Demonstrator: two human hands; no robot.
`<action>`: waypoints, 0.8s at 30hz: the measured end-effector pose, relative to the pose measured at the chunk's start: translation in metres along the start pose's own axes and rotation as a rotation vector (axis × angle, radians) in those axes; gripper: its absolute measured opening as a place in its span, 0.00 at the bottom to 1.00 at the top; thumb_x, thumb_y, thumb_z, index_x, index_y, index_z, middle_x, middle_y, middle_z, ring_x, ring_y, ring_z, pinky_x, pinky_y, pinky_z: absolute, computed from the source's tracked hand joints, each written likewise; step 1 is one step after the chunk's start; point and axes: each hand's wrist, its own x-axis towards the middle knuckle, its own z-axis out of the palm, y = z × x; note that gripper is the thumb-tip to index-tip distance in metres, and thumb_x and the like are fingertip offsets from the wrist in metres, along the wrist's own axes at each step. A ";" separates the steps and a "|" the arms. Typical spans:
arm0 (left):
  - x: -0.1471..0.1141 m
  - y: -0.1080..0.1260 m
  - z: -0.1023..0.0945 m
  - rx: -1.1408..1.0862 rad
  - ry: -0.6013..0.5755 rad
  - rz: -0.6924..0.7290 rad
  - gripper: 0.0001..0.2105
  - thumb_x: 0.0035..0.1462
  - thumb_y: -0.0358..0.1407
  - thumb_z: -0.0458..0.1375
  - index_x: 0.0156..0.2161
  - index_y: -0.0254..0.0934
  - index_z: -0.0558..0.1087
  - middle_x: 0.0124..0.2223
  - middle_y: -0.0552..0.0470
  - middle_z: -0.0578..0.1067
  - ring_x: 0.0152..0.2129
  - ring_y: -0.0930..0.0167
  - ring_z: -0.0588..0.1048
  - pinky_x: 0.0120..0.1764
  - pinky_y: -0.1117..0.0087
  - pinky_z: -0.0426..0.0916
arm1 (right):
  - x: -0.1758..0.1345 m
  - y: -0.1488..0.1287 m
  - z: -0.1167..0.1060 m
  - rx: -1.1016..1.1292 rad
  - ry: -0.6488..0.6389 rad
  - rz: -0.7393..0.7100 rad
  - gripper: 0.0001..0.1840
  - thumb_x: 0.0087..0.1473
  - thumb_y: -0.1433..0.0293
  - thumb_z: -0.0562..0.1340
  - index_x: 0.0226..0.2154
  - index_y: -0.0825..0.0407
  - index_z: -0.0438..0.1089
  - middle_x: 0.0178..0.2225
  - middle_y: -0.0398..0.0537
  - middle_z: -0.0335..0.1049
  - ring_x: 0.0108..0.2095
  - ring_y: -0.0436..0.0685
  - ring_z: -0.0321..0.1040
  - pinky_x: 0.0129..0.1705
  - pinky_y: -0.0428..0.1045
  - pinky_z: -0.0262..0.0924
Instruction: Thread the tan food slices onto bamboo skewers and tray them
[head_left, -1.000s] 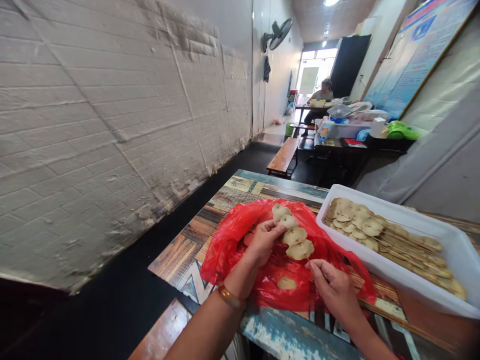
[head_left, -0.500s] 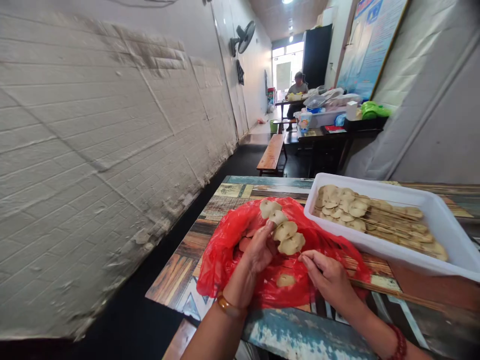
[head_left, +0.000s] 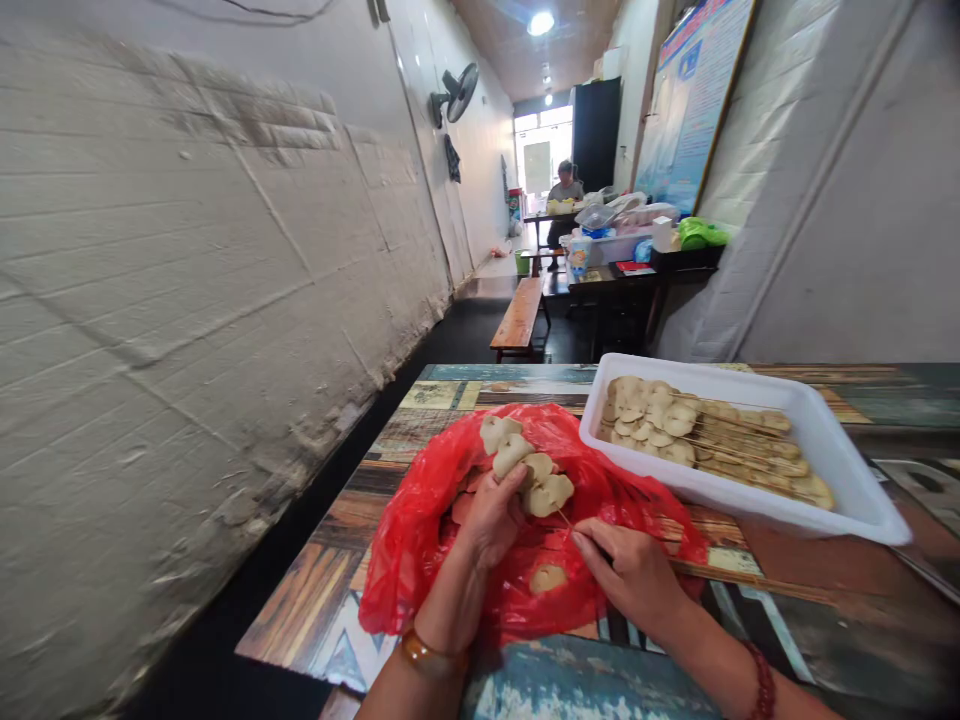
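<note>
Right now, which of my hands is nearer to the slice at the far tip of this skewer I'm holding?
Left. Your left hand holds the slices just below that end slice; your right hand is farther away, pinching the bare stick.

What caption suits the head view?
Left hand grips pale slices on a skewer, right hand holding its stick, above a red bag beside a white tray.

Left hand [head_left: 493,520] bare; smooth, glossy amber-brown bangle [head_left: 424,655] worn behind it. Right hand [head_left: 636,572] bare; dark red beaded bracelet [head_left: 764,684] worn behind it.
</note>
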 end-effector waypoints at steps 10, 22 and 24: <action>0.001 -0.002 0.000 0.016 0.072 0.014 0.16 0.43 0.39 0.66 0.37 0.33 0.72 0.33 0.49 0.77 0.30 0.69 0.76 0.37 0.68 0.70 | -0.003 0.003 0.002 -0.058 -0.012 -0.020 0.15 0.62 0.69 0.49 0.35 0.51 0.70 0.30 0.47 0.77 0.29 0.53 0.74 0.33 0.45 0.63; 0.001 -0.012 -0.003 0.013 0.037 0.035 0.18 0.43 0.43 0.65 0.37 0.33 0.73 0.35 0.47 0.77 0.36 0.65 0.74 0.41 0.64 0.67 | -0.008 0.008 0.007 -0.090 -0.042 -0.036 0.18 0.63 0.66 0.47 0.35 0.52 0.71 0.31 0.50 0.77 0.28 0.55 0.74 0.33 0.48 0.64; 0.001 -0.011 -0.003 0.006 0.040 0.031 0.18 0.43 0.42 0.65 0.38 0.33 0.73 0.36 0.47 0.77 0.35 0.66 0.74 0.42 0.64 0.67 | -0.008 0.008 0.007 -0.077 -0.046 -0.032 0.18 0.62 0.67 0.47 0.35 0.51 0.71 0.32 0.50 0.76 0.29 0.55 0.74 0.33 0.48 0.65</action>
